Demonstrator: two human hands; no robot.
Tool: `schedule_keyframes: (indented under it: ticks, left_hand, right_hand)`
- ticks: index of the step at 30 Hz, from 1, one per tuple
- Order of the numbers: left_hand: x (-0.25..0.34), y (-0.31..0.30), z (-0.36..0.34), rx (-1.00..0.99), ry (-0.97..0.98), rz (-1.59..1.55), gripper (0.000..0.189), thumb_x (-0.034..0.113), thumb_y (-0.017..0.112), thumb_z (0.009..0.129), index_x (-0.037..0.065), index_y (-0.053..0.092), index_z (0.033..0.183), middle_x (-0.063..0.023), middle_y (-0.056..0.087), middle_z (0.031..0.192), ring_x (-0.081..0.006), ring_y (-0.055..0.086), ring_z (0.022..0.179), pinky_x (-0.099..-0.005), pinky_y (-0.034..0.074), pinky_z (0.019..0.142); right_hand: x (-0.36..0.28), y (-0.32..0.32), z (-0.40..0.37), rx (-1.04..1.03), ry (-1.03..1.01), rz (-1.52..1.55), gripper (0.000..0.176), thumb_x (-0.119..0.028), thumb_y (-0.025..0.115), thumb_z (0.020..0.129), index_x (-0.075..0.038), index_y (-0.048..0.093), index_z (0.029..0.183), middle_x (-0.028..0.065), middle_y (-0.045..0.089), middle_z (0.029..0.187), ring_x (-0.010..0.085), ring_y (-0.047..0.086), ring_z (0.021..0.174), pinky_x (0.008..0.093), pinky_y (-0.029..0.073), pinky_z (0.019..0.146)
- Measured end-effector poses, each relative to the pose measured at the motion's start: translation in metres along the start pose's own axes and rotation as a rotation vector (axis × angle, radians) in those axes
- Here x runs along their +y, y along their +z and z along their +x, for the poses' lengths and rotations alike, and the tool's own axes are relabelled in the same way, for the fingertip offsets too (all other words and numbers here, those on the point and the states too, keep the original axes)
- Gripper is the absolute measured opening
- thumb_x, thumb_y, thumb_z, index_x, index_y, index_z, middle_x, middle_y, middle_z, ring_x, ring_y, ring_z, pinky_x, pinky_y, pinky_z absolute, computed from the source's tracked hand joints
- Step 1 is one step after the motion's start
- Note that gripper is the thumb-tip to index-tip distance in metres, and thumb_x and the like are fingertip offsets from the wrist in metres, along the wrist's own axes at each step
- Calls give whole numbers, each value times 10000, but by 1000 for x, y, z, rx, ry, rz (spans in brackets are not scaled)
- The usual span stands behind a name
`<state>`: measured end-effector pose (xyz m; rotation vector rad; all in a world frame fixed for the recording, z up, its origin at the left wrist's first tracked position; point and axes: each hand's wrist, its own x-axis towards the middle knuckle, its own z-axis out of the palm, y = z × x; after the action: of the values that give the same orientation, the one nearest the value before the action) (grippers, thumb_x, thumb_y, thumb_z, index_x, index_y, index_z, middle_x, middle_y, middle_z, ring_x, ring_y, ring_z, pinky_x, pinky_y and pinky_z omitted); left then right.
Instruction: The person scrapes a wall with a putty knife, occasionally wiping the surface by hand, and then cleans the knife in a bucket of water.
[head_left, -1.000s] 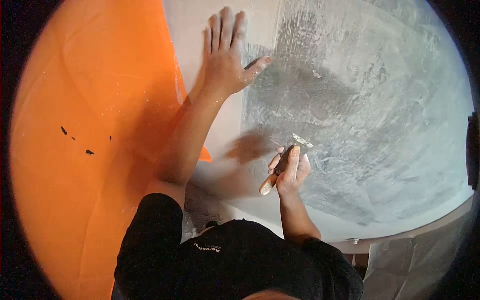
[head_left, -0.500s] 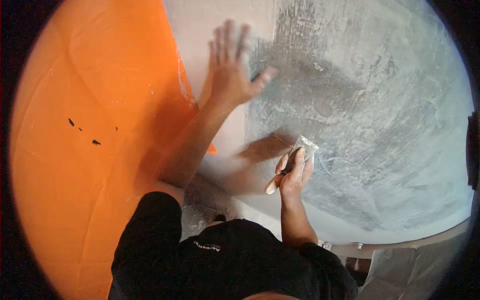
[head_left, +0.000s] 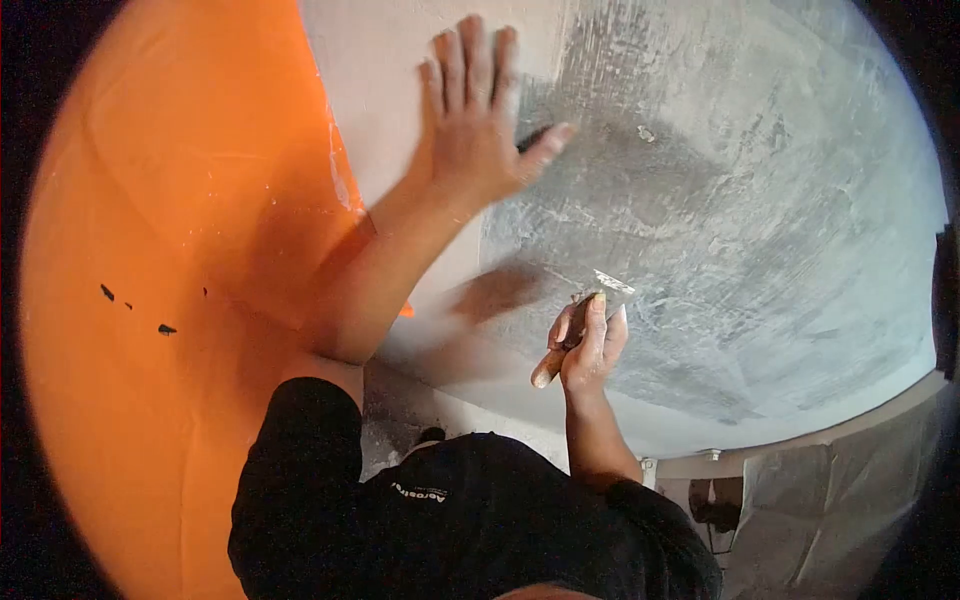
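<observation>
My left hand [head_left: 478, 150] is spread with palm toward the pale wall [head_left: 370, 80], near the edge of its grey, streaked area [head_left: 720, 230]. Nothing shows between its fingers. Lower and to the right, my right hand [head_left: 590, 345] is wrapped round the handle of a scraper [head_left: 612, 284]. The scraper's blade points up and carries whitish material along its edge. Whitish residue marks the fingers of my right hand. Whether my left palm touches the wall cannot be made out.
An orange sheet [head_left: 150, 400] hangs along the left, with small dark marks on it. At the lower right is a greyish sheet [head_left: 830, 500] beside a dark object [head_left: 716, 503]. A small whitish patch [head_left: 645, 133] shows on the grey wall area.
My left hand has moved up and slightly right across the wall, still spread. My right hand keeps its hold on the scraper, nearly in place. The view has shifted a little.
</observation>
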<state>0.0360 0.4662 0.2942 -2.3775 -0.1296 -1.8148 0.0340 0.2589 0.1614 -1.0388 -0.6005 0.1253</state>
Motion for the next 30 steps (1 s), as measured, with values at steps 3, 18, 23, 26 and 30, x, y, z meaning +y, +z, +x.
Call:
schedule_keyframes:
  ticks: [3,18,23,26,30]
  left_hand:
    - [14,8,-22,-210,258,-17,909,664,616,803,262,280,1546,-170,168,1617,-478,178,1452,-644,183,1138]
    - [-100,-23,-19,23,26,-18,1014,573,707,778,87,256,1545,-263,132,1598,-511,123,1449,-676,111,1124]
    - [-75,-27,-33,100,57,-111,728,484,683,811,25,530,1355,-313,396,1451,-515,387,1317,-617,317,1059]
    - [-65,-19,-45,216,216,-783,376,318,731,825,17,677,1044,-208,677,1006,-346,671,884,-429,536,782]
    - [-26,-44,-19,-263,-191,-920,175,172,709,889,23,658,813,-35,567,523,-73,502,427,-243,404,435]
  right_hand:
    - [2,13,-1,21,-45,-12,266,-277,435,1045,-24,465,969,67,486,571,138,452,413,249,379,380]
    - [-33,84,92,203,-577,-334,185,-145,555,1005,-1,531,1118,82,598,709,93,512,456,204,408,399]
    - [-48,112,100,204,-381,-362,178,-170,582,999,8,584,1013,72,634,708,82,541,467,218,415,396]
    - [-59,119,104,236,-312,-315,246,-234,629,979,-6,621,885,78,638,657,81,536,440,225,403,376]
    - [-59,116,108,276,-247,-296,311,-271,660,956,-3,625,803,82,636,597,108,541,409,245,391,369]
